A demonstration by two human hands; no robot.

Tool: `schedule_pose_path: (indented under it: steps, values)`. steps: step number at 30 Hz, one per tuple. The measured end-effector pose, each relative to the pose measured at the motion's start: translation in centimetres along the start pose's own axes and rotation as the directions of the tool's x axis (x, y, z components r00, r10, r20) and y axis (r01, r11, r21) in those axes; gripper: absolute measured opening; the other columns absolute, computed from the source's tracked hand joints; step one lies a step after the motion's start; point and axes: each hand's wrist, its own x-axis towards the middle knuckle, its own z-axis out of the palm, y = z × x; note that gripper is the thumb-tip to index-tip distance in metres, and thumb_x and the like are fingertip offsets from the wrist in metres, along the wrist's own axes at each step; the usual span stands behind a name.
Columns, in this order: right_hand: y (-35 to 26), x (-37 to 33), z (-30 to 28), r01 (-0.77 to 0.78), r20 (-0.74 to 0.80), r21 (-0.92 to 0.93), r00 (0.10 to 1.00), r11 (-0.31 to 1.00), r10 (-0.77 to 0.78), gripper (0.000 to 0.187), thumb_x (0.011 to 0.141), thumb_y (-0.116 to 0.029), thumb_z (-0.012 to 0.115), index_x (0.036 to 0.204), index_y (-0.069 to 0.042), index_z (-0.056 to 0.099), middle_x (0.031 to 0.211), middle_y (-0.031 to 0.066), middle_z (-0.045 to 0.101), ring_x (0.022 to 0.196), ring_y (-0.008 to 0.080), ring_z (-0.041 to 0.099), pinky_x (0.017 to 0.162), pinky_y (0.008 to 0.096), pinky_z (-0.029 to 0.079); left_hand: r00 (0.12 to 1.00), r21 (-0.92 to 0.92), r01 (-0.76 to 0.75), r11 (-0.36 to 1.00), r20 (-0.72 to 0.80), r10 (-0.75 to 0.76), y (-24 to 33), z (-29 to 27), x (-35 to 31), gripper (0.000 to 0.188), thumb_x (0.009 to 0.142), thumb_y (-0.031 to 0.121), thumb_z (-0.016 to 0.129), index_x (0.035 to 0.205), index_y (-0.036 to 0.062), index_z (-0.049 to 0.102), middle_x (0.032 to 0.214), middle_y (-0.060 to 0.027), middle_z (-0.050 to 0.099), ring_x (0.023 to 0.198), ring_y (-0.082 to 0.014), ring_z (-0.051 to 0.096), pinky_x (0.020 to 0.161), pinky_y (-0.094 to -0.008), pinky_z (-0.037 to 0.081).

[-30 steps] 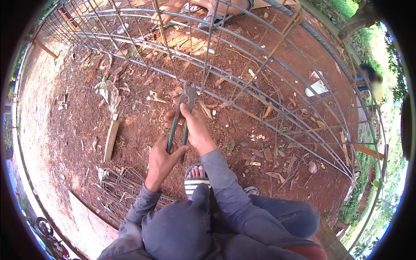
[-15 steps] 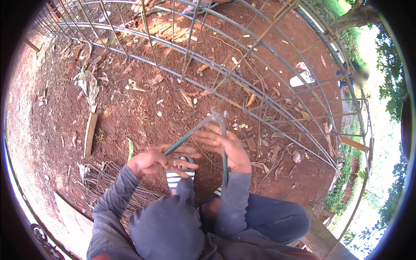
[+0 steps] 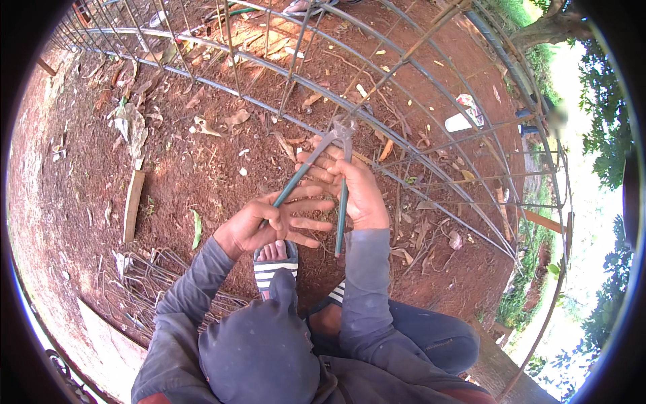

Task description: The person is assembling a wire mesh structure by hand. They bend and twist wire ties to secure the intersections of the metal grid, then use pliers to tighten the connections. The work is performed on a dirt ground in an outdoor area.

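Observation:
Both my hands hold a pair of pincers (image 3: 342,128) with green handles, its jaws pointing away from me. In my left hand (image 3: 266,219) one handle lies between thumb and palm, with the fingers spread. Against the other handle presses the thumb of my right hand (image 3: 361,192), while its fingers stretch behind the tool. The handles stand apart in a narrow V. In the picture the jaws overlap the near rods of a steel rebar cage (image 3: 245,99); I cannot tell whether they touch, or whether wire is between them.
Bent steel rods (image 3: 158,286) lie at the lower left, near a wooden strip (image 3: 134,205) and my striped sandal (image 3: 274,267). Past the cage bars sits a white container (image 3: 461,121). Another person's foot (image 3: 297,7) shows at the top edge. Dry leaves litter the red soil.
The pincers and both hands have moved forward, up to the cage rods. The handles have come closer together. Another person's hand at the top edge is no longer visible.

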Motion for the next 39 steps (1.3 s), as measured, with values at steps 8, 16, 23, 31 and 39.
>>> schedule_pose_path:
  steps: [8,16,23,31,39]
  values:
    - [0.0,0.1,0.4,0.014,-0.004,0.018,1.0,1.0,-0.014,0.048,0.09,-0.005,0.04,0.136,0.007,0.045,0.127,0.0276,0.06,0.115,0.038,0.064,0.096,0.0463,0.056,0.999,0.026,-0.001,1.0,-0.033,0.002,-0.1,0.3,0.2,0.099,0.062,0.004,0.052,0.155,0.0011,0.02,0.151,-0.0298,0.035,0.133,-0.0523,0.042,0.104,-0.0666,0.04]
    - [0.5,0.3,-0.2,0.002,0.135,0.226,0.99,0.974,-0.033,0.064,0.081,-0.002,0.039,0.145,0.007,0.034,0.138,0.0303,0.05,0.128,0.041,0.053,0.102,0.0486,0.053,0.999,0.066,0.038,0.997,-0.011,-0.037,0.8,0.7,-0.1,0.097,0.061,0.001,0.05,0.155,0.0022,0.025,0.152,-0.0261,0.036,0.133,-0.0472,0.046,0.105,-0.0601,0.043]
    - [-0.2,1.0,-0.6,-0.056,0.167,0.244,0.986,0.968,0.015,0.054,0.091,-0.01,0.043,0.144,0.003,0.039,0.14,0.026,0.051,0.13,0.0384,0.052,0.102,0.0524,0.052,0.999,0.065,0.016,0.998,-0.038,-0.014,1.1,1.6,0.3,0.097,0.059,-0.001,0.049,0.154,0.0002,0.025,0.151,-0.026,0.037,0.132,-0.0458,0.047,0.105,-0.0596,0.044]
    - [0.6,0.9,-1.2,-0.052,0.135,0.258,0.991,0.965,0.018,0.045,0.103,-0.025,0.046,0.139,0.002,0.046,0.13,0.0198,0.059,0.125,0.0351,0.056,0.097,0.05,0.056,0.999,0.069,-0.001,0.998,-0.043,0.004,0.4,1.7,0.6,0.095,0.06,0.0,0.049,0.152,-0.0013,0.027,0.145,-0.0234,0.044,0.128,-0.0403,0.051,0.103,-0.057,0.048]
    - [2.2,1.9,-0.8,0.062,0.044,0.204,0.996,0.977,-0.072,0.049,0.103,-0.043,0.049,0.125,0.0,0.053,0.099,0.0082,0.06,0.104,0.0245,0.063,0.092,0.0481,0.059,0.988,0.024,-0.018,1.0,-0.15,0.022,-1.6,0.7,0.9,0.074,0.065,0.0,0.049,0.138,-0.0019,0.038,0.139,-0.0229,0.046,0.122,-0.0409,0.055,0.102,-0.0604,0.046]
